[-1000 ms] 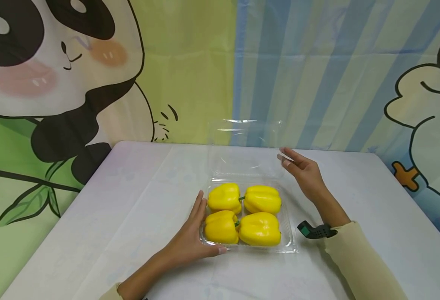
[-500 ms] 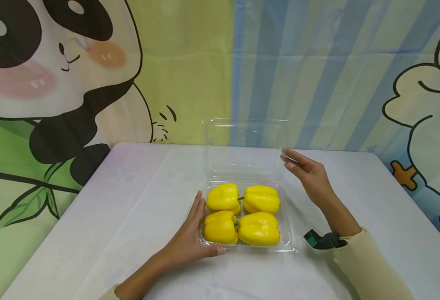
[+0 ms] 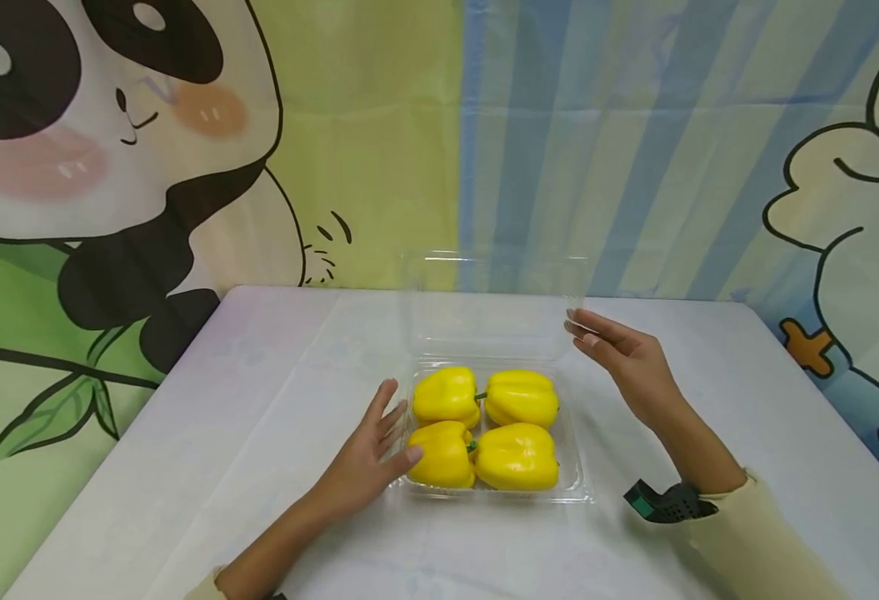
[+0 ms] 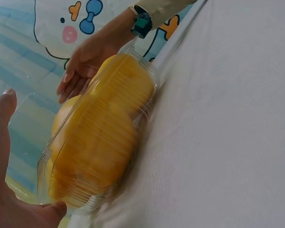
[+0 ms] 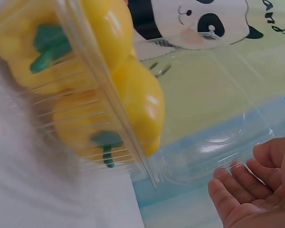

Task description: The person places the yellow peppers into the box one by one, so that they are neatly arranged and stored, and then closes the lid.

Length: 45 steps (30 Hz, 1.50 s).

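Several yellow bell peppers (image 3: 517,457) sit in the base of a clear plastic clamshell container (image 3: 577,487). Its hinged lid (image 3: 491,325) stands raised at the back, tilted up. My left hand (image 3: 364,462) is beside the container's left side, fingers spread; the left wrist view shows a gap between thumb and container. My right hand (image 3: 630,358) is at the lid's right edge with fingers extended. In the right wrist view, fingertips (image 5: 230,171) meet the clear lid's edge, and the thumb stands apart from them.
A white cloth-covered table (image 3: 259,400) lies under the container. Behind it hangs a printed backdrop with a panda (image 3: 139,167) and a white cartoon figure (image 3: 874,250). A black band (image 3: 667,504) is on the right wrist.
The lid has tipped forward toward me. My right hand has shifted slightly right and nearer. My left hand has come off the container's front left corner, its thumb lifting.
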Each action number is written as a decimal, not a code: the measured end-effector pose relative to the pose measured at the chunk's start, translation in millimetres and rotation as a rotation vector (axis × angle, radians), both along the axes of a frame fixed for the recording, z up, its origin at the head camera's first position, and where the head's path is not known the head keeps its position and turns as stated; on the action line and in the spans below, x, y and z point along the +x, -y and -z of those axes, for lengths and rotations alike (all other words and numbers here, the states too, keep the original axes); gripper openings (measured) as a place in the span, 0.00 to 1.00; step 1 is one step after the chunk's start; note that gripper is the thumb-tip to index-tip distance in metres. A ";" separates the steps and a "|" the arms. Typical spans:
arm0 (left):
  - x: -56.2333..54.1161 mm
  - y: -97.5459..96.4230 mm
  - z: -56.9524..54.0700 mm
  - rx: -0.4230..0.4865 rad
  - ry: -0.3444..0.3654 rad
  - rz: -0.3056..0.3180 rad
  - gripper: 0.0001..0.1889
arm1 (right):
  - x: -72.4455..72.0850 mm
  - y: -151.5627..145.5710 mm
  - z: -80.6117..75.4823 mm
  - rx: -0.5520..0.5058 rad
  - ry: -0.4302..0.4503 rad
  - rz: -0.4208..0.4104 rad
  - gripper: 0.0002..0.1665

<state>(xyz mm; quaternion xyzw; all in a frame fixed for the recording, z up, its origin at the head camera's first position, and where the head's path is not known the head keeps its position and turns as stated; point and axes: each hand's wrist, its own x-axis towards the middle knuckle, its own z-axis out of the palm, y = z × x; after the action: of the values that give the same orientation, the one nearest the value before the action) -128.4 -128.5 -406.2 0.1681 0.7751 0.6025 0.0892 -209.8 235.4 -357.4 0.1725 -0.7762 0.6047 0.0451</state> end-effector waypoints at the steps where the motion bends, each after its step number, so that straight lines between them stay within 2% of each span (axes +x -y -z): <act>1: -0.2 -0.2 0.6 0.002 0.008 0.000 0.49 | 2.1 -1.1 -0.8 0.010 -0.001 -0.007 0.27; 8: 1.1 -3.2 3.0 -0.016 0.028 -0.007 0.45 | 15.8 -3.7 -4.9 0.033 -0.023 -0.062 0.24; 13: 2.4 -4.3 3.2 0.004 0.057 0.003 0.38 | 23.5 -4.2 -4.0 -0.009 -0.019 -0.098 0.24; 18: 4.0 -5.2 4.4 -0.011 0.073 0.024 0.34 | 31.1 -6.5 1.1 -0.034 0.005 -0.098 0.25; 27: 3.5 -8.8 10.0 -0.062 -0.006 0.088 0.39 | 42.3 -7.0 3.5 0.042 -0.003 -0.056 0.24; 30: 3.9 -8.5 10.7 -0.061 -0.022 0.090 0.36 | 46.7 -7.6 4.4 0.053 0.008 -0.043 0.24; 33: 4.2 -7.2 11.0 -0.051 -0.028 0.075 0.32 | 50.2 -7.4 6.9 0.052 0.035 -0.035 0.24; 37: 3.9 -5.1 10.4 0.018 -0.021 0.026 0.30 | 55.1 -5.3 12.8 0.059 0.047 -0.018 0.23; 40: 3.1 -4.1 8.2 0.084 -0.008 -0.002 0.31 | 58.4 -3.6 17.9 0.082 0.008 0.007 0.21; 42: 2.7 -4.2 6.0 0.094 0.011 -0.016 0.32 | 60.4 -3.4 21.4 0.102 -0.032 0.018 0.22; 45: 2.6 -4.8 2.6 0.145 0.077 -0.039 0.34 | 62.7 -4.1 26.2 0.114 -0.077 0.006 0.23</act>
<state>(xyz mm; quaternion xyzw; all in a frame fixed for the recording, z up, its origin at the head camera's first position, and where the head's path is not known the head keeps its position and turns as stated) -125.9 -123.7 -408.7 0.1357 0.7285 0.6648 0.0949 -147.0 239.5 -383.6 0.1957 -0.8076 0.5523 0.0671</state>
